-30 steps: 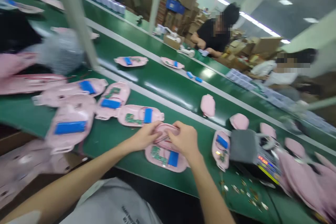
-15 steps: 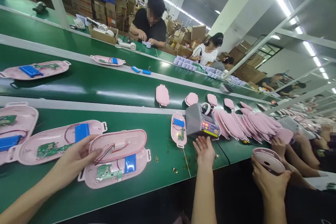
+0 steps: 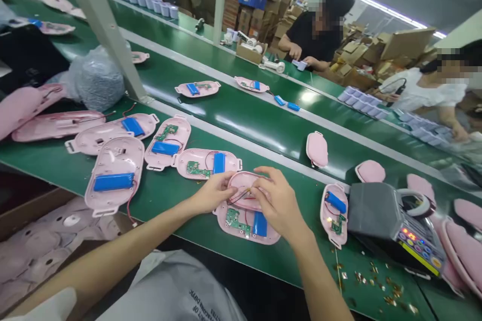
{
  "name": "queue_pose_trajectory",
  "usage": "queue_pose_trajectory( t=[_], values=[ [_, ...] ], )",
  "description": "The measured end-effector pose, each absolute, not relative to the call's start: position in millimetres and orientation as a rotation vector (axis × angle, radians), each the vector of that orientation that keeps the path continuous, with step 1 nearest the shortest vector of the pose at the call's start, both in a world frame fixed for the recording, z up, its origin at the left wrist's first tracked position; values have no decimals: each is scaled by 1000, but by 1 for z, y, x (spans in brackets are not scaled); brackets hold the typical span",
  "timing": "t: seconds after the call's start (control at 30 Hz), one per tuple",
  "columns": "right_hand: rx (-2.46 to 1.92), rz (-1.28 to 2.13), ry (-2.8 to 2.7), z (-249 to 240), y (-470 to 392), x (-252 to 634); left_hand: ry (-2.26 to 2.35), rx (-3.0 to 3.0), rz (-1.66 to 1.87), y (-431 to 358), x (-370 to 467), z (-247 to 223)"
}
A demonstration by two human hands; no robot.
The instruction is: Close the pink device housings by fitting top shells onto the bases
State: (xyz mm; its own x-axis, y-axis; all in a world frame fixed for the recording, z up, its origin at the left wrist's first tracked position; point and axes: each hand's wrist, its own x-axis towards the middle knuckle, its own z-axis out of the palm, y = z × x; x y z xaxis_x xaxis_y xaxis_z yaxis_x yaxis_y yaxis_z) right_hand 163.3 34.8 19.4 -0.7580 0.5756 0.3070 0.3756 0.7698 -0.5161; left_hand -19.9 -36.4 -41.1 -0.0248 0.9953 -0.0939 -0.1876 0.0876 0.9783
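Note:
My left hand (image 3: 215,193) grips the left edge of a pink oval shell half (image 3: 243,203), thumb over the rim. Thin red and black wires lie inside that shell half. Over it, my right hand (image 3: 276,200) pinches a small yellowish piece of tape between thumb and fingertips, close to the wires. Partly underneath rests a second pink shell half (image 3: 226,235) with a green circuit board (image 3: 236,221) and a blue battery (image 3: 259,224). Another pink half (image 3: 183,170) with board and battery lies just behind my left hand.
At right stand a grey tape dispenser (image 3: 376,215) with a lit display and one open pink shell (image 3: 327,225). Amber scraps (image 3: 391,286) litter the bench before it. More pink shells (image 3: 120,160) lie left, near a bubble-wrapped bundle (image 3: 98,77). A co-worker (image 3: 316,30) sits across the belt.
My right hand has left the dispenser and come over the shell half in my left hand, its fingers now pinched. The view has swung left.

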Motion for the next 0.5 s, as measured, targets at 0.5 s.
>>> queue_pose_trajectory(
  t=[0.5],
  values=[
    [-1242, 303, -2632, 8, 57, 122, 1190, 1052, 1351, -40, -21, -60]
  ],
)
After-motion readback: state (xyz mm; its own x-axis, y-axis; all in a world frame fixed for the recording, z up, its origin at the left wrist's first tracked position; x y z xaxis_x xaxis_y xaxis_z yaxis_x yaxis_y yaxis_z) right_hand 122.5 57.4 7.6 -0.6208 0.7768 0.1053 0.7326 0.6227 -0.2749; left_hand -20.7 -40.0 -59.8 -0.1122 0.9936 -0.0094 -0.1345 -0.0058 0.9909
